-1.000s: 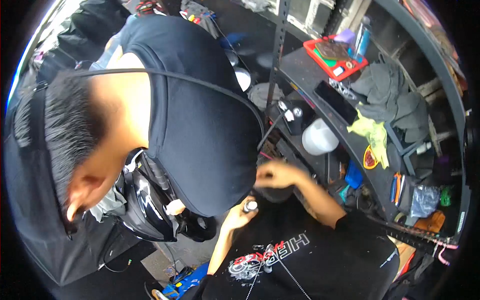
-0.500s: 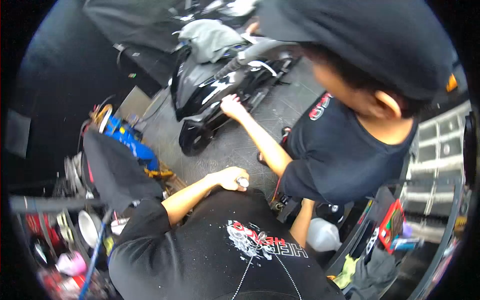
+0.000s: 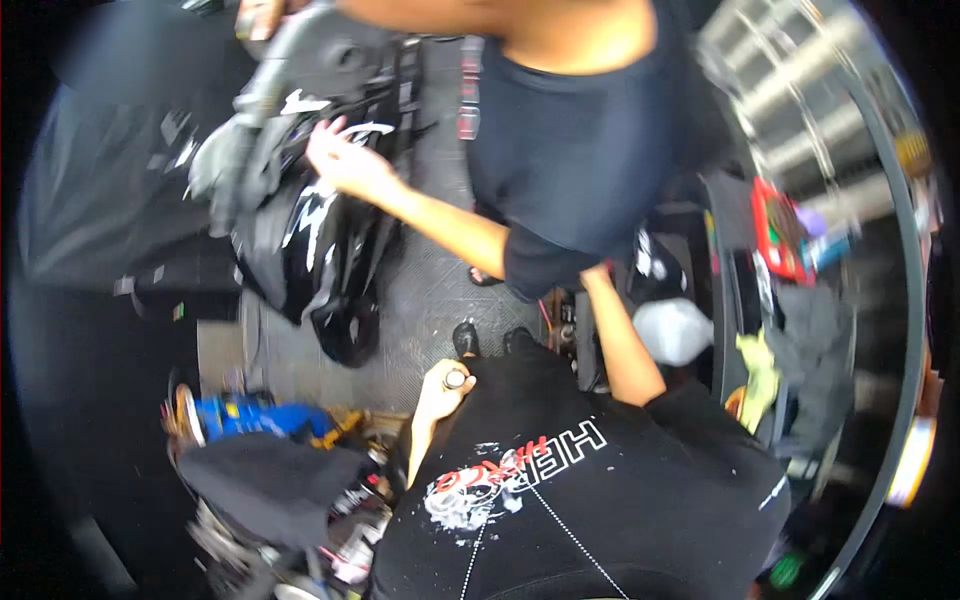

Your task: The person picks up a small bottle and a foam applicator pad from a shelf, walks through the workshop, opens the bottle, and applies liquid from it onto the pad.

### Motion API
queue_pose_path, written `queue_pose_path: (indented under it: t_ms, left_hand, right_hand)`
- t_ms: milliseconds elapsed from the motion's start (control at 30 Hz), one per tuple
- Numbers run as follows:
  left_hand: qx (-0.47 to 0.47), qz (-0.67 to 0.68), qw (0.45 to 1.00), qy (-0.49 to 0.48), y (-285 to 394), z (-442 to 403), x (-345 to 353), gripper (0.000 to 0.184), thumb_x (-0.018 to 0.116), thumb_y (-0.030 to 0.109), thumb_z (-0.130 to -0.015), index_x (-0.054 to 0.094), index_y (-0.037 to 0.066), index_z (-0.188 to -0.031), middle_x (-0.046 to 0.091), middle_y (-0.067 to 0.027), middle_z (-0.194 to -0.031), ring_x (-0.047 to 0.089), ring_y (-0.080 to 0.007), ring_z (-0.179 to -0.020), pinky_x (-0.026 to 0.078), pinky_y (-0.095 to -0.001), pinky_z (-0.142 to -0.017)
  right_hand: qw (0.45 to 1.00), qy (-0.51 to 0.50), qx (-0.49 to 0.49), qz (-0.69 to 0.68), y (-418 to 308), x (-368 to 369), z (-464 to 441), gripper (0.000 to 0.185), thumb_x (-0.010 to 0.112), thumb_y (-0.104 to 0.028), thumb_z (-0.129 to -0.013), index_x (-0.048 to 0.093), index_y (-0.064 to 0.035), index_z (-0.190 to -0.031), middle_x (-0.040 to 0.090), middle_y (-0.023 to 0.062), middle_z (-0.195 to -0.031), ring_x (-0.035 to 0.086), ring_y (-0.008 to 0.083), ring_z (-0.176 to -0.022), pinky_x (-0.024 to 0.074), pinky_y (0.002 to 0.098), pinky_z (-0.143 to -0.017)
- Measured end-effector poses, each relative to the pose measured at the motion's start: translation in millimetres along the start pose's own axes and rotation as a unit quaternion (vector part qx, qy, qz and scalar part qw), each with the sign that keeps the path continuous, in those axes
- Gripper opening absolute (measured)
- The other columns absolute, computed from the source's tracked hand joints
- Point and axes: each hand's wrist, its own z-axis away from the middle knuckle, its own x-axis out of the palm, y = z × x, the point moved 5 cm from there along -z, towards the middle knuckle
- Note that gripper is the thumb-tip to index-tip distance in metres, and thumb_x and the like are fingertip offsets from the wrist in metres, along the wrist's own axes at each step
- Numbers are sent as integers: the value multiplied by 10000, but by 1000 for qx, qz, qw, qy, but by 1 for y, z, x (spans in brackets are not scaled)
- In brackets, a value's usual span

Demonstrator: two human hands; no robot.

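My left hand (image 3: pixel 440 388) is closed around a small cylinder (image 3: pixel 455 379) held in front of my belly. Its pale round end faces up inside a darker rim; I cannot tell its kind. My right forearm (image 3: pixel 622 340) reaches forward to the right. The right hand itself is hidden behind a co-worker's dark sleeve and shirt. Near that forearm stands a translucent white plastic jug (image 3: pixel 675 332). In front of me the co-worker's hand (image 3: pixel 350 165), fingers spread, is over a glossy black motorcycle (image 3: pixel 330 250).
A grey cloth (image 3: pixel 225 160) hangs over the motorcycle. Close on my right are a rack rail (image 3: pixel 905 300), a red tray (image 3: pixel 778 235) and dark cloths (image 3: pixel 810 370). To the left lie a blue tool-like object (image 3: pixel 250 418) and a black-covered seat or bag (image 3: pixel 270 485). The co-worker (image 3: pixel 580 150) stands close ahead.
My view has turned, so the motorcycle appears farther left and the co-worker nearer the middle. The co-worker's hand has opened. My left hand still holds the small cylinder.
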Motion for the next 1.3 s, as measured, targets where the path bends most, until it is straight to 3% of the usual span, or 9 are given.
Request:
queue_pose_path:
  t_ms: [267,433,567,633,767,867,1100,1200,1300]
  left_hand:
    - [103,-82,980,-150,35,-73,-10,175,787,89,-762,656,44,-870,640,-110,-836,641,-284,-792,494,-371,-727]
    - [73,-67,973,-208,54,-128,12,178,782,94,-776,653,34,-881,643,-111,-837,640,-260,-783,492,-359,-717]
    - [71,-65,975,-202,77,-187,44,191,791,122,-800,659,27,-900,650,-102,-833,642,-222,-775,499,-341,-709]
    - [39,-90,977,-188,83,-220,59,205,798,130,-809,671,24,-931,656,-104,-840,645,-207,-786,505,-331,-717]
    - [21,-80,987,-137,121,-275,72,205,797,116,-815,672,22,-947,676,-93,-874,645,-179,-810,511,-321,-744]
    - [19,-47,991,-122,127,-311,71,203,799,109,-812,669,24,-943,679,-80,-879,646,-170,-823,512,-318,-754]
    - [34,-48,990,-128,142,-423,57,209,803,141,-806,681,31,-935,679,-112,-860,661,-214,-806,519,-325,-750]
    - [58,-75,990,-102,150,-472,45,207,804,136,-804,680,23,-925,674,-113,-851,659,-206,-796,520,-323,-739]
    - [-1,-48,992,-113,164,-520,34,184,791,115,-815,677,21,-923,670,-74,-858,641,-157,-811,520,-312,-739]
  right_hand:
    - [996,30,39,-74,15,22,-29,510,696,-145,-903,556,-62,-1386,615,-23,-741,515,67,-668,440,243,-651]
    - [987,-38,89,-128,50,5,-35,270,672,-120,-938,660,-34,-1193,707,48,-1008,630,108,-953,490,275,-866]
    - [978,-13,208,-31,106,-15,-58,330,610,-314,-979,733,-13,-1035,720,43,-1078,633,158,-1076,445,283,-966]
    - [977,-3,199,-73,93,-25,-75,379,627,-401,-958,742,-41,-990,724,42,-978,655,135,-928,477,268,-851]
    - [827,3,461,-322,73,-3,-114,449,632,-543,-923,718,-107,-860,612,-8,-676,526,111,-530,435,293,-504]
    - [838,-24,437,-326,102,17,-167,499,641,-593,-899,709,-98,-891,564,-25,-639,525,134,-520,436,301,-471]
    - [771,-48,422,-474,114,27,-278,615,554,-660,-921,616,-48,-919,554,35,-730,559,200,-637,500,355,-630]
    - [761,7,371,-533,59,16,-313,533,617,-590,-916,666,-83,-1077,713,66,-1021,678,229,-883,535,384,-736]
    - [751,-39,320,-576,64,-2,-341,515,635,-505,-935,630,-87,-1237,673,66,-1256,628,219,-1149,506,418,-948]
